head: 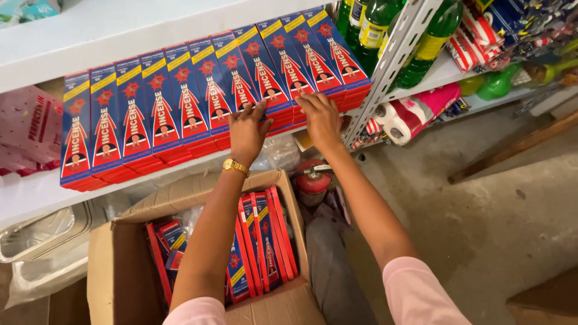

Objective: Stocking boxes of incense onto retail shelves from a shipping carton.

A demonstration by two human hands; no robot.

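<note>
Head view: my left hand and right hand both rest flat, fingers spread, on the front edge of the stacked blue-and-red boxes on the white shelf. Neither is clenched nor gripping; they only press on the stack ends. Gold watch on the left wrist.

Below, the open cardboard carton has more of the same boxes standing on edge.

Risk: the row overhangs the shelf lip, stacks several deep. An uneven push could slide the top layers off, down into the carton or floor. Green bottles crowd the right end.
</note>
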